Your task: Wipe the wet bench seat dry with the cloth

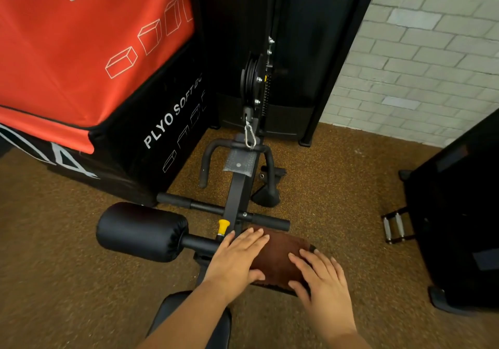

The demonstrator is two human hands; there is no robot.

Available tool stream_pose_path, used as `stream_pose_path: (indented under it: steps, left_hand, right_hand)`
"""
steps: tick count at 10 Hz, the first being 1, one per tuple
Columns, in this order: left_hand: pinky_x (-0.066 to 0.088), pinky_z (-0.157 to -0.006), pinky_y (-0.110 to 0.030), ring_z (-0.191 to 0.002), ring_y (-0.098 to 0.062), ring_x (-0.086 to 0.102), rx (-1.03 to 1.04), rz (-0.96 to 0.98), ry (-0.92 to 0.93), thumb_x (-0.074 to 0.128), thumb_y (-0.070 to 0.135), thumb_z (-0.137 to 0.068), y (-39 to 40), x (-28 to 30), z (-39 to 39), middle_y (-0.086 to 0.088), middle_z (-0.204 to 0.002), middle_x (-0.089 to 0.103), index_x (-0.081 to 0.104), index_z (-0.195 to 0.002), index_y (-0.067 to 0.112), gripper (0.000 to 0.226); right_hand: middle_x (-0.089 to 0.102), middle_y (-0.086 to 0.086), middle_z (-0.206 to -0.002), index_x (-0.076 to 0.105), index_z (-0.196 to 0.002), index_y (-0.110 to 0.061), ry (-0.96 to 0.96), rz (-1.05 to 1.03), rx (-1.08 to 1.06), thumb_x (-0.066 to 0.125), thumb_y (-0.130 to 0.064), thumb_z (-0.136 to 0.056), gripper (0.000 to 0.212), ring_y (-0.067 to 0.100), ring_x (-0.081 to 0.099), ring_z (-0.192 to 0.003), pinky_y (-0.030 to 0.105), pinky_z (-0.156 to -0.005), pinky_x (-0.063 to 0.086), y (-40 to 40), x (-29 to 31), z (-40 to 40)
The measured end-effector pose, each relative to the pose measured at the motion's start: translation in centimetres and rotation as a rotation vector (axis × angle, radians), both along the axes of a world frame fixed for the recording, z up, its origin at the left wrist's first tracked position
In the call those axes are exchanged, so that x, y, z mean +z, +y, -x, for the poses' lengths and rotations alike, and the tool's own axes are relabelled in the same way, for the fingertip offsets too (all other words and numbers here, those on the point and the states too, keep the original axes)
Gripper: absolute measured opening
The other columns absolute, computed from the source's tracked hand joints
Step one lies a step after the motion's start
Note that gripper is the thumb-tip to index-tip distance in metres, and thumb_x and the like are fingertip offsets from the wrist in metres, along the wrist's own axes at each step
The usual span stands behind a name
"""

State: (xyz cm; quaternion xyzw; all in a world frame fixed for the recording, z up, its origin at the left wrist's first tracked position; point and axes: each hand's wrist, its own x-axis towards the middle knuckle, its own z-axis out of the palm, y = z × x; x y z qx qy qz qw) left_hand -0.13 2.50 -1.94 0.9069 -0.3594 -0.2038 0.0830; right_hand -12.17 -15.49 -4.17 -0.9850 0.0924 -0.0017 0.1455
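Pretty dim indoor light, warm-ish, with the black machine (297, 51) swallowed in shadow and barely any detail. Wide-angle lens bends the brick wall (432, 51) at the edges, and everything's a bit soft.

Two hands show, the left hand (237, 256) and the right hand (321, 281), both flat on one brown cloth (278, 256). One black roller pad (140, 231), one yellow knob (223, 225), one carabiner (249, 135), two plyo boxes: one red (81, 51), one black (151, 132)
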Motion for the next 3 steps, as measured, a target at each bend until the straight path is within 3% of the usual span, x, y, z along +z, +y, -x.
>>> stream_pose_path:
  steps: [1,2,3]
  left_hand:
    - [-0.008,-0.114,-0.034,-0.143,-0.008,0.001,-0.006,-0.025,-0.005,0.059,0.044,-0.086,-0.5,0.9,-0.3,0.01,-0.158,0.007,0.009,-0.15,0.03,0.083]
    - [-0.01,-0.116,-0.039,-0.143,-0.015,0.007,-0.064,-0.115,-0.008,0.063,0.046,-0.082,-1.4,2.6,-0.6,0.003,-0.156,0.015,0.01,-0.15,0.025,0.089]
    - [-0.014,-0.114,-0.044,-0.144,-0.018,-0.001,-0.108,-0.158,-0.018,0.061,0.054,-0.08,-2.0,5.2,-1.9,-0.001,-0.157,0.011,0.012,-0.15,0.023,0.091]
  right_hand:
    - [0.062,-0.01,-0.115,0.06,-0.117,-0.037,0.103,0.026,0.002,0.086,-0.04,-0.057,0.065,0.02,0.059,-0.113,0.038,-0.104,0.022,0.3,1.0,-0.8]
    - [0.046,-0.015,-0.127,0.045,-0.129,-0.043,0.2,-0.011,0.056,0.067,-0.048,-0.075,0.058,0.012,0.038,-0.129,0.038,-0.115,0.008,0.1,3.3,-2.1]
    - [0.037,-0.016,-0.133,0.038,-0.136,-0.042,0.209,-0.074,0.087,0.053,-0.054,-0.082,0.057,0.01,0.025,-0.134,0.036,-0.117,0.006,-0.8,5.9,-3.6]
